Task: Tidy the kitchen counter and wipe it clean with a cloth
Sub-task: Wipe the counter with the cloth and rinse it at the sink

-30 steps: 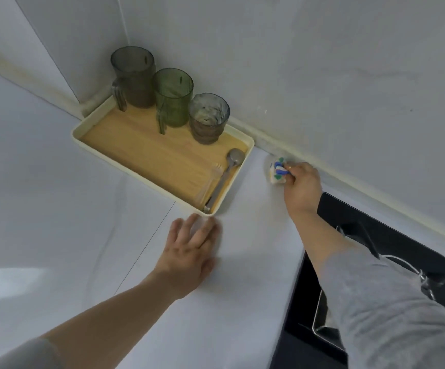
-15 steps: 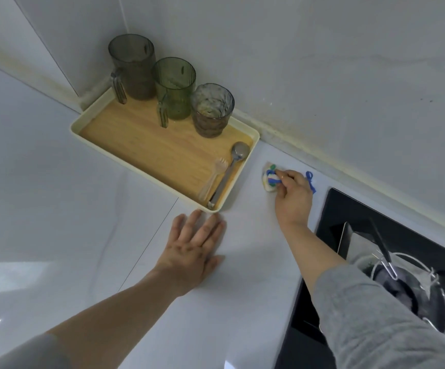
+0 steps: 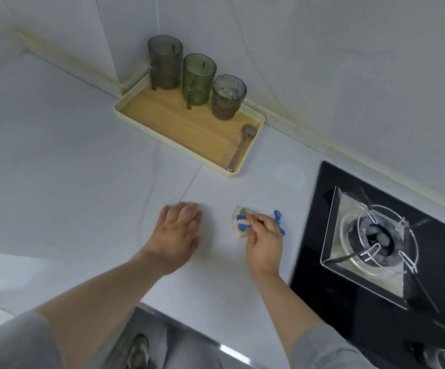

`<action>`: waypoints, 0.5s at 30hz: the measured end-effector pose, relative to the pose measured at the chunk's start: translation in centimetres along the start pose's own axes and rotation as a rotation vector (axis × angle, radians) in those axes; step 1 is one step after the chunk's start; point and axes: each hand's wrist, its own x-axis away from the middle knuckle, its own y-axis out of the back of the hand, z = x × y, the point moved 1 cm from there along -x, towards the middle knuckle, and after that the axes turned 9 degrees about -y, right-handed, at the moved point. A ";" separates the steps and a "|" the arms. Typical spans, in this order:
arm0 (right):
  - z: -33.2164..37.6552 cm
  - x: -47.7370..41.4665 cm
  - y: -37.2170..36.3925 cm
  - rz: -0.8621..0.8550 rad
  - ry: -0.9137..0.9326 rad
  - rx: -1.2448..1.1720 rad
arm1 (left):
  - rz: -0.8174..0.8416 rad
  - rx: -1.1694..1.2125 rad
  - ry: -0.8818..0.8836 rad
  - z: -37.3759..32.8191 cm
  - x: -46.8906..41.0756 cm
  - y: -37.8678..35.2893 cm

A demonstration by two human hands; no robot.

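Note:
My right hand (image 3: 265, 239) grips a small folded cloth (image 3: 240, 225), white with green and blue marks and a blue loop (image 3: 279, 222), and presses it on the white counter (image 3: 56, 155) beside the stove. My left hand (image 3: 177, 234) rests flat on the counter, fingers spread, a short way left of the cloth. A cream tray (image 3: 184, 154) with a wooden floor stands in the back corner. It holds a grey mug (image 3: 165, 65), a green mug (image 3: 198, 79), a textured glass (image 3: 228, 96), a spoon (image 3: 244, 143) and a clear fork (image 3: 229, 151).
A black glass gas hob (image 3: 375, 241) with a burner and wire pan support lies just right of my right hand. Tiled walls meet behind the tray. The counter's front edge (image 3: 189, 323) runs under my forearms.
My right hand has drawn the cloth from the back wall beside the tray toward the front of the counter. My left hand stays flat on the counter.

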 end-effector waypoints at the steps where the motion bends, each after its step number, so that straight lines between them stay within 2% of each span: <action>1: 0.1 1.4 0.0 0.003 -0.011 0.001 | 0.020 -0.017 0.005 -0.1 1.3 -0.2; 6: 1.3 9.3 0.1 -0.005 -0.010 0.010 | 0.179 -0.074 0.028 -1.9 7.0 -1.2; 10: 1.9 14.9 0.1 0.006 -0.004 0.005 | 0.226 -0.107 0.051 -3.8 10.3 -2.3; 15: 2.5 19.3 0.4 -0.004 0.000 -0.014 | 0.303 -0.109 0.072 -3.6 10.2 -1.5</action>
